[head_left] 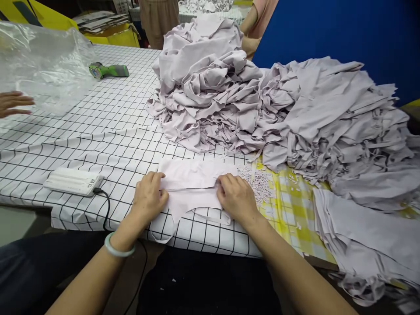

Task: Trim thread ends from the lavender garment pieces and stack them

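Observation:
A pale pinkish-white piece of fabric (193, 197) lies on the black-and-white grid tablecloth at the table's front edge, with a fold running across it. My left hand (149, 195) pinches its left end between thumb and fingers. At the right end, my right hand (234, 197) grips the fabric with curled fingers. Thin straps and a curved cut edge hang toward me below the fold. Small fabric scraps (259, 183) are scattered just right of my right hand.
Large heaps of pale fabric (210, 87) stand behind and to the right. A white power bank (74, 181) with a black cable lies left. Farther back are a green tool (110, 71) and clear plastic (49, 65). Another person's hand (15, 104) reaches in at the left edge.

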A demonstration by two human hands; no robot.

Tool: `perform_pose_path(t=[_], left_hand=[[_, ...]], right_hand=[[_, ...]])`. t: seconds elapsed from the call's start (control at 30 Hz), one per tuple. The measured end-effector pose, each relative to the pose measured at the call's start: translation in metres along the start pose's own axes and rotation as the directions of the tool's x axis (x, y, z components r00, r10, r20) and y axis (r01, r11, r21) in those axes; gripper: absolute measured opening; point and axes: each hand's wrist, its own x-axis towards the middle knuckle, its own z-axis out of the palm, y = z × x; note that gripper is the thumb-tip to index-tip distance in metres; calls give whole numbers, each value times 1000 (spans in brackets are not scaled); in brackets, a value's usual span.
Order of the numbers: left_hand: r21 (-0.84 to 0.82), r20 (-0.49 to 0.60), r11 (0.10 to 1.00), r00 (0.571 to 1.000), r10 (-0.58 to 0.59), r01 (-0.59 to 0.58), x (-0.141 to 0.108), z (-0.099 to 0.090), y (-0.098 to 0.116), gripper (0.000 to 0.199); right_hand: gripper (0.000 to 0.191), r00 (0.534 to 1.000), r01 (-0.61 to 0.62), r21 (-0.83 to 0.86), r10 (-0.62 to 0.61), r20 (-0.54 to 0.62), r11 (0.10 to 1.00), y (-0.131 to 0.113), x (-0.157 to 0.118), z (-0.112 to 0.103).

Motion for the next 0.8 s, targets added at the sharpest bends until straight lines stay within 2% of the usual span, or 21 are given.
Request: perform_pose_path(t=[0.07, 0.13, 0.27, 0.3, 0.37, 0.47, 0.6, 0.7, 0.8], left_hand=[[-31, -13, 999, 1000, -14, 14, 0, -2, -7, 29], [-33, -30, 996, 996, -86, 85, -3, -4, -11, 29], [-17, -25, 984, 983, -180, 180, -8, -4, 0, 50], [-28, -26, 983, 983, -183, 182, -8, -4, 3, 53], [-41, -34, 980, 980, -194, 192, -7, -2, 6, 56], [-60, -26, 976, 977, -212, 211, -4, -1, 4, 56], [-125, -19, 972, 979, -204, 200, 1, -3, -2, 41], [-126, -28, 967, 974, -224, 219, -1, -8, -9, 23], [-36, -27, 969, 969, -244, 243, -6, -12, -19, 15]], right_hand=[[17, 997, -42, -25, 40, -68, 999, 4, -2, 0], [17, 993, -50, 24, 52, -108, 998, 2, -5, -2], [24, 997, 22, 60, -17, -78, 998, -19, -2, -3], [20, 998, 25, 36, -23, -65, 999, -24, 1, -1], [9, 997, -9, -8, 8, -76, 1000, -25, 6, 1], [16, 980, -107, -16, 103, -168, 994, -12, 2, 1], [17, 970, -144, -2, 141, -196, 990, 2, -15, 0], [17, 977, -136, 0, 134, -165, 991, -3, -22, 2], [17, 978, -140, 38, 144, -149, 989, -12, -22, 6]])
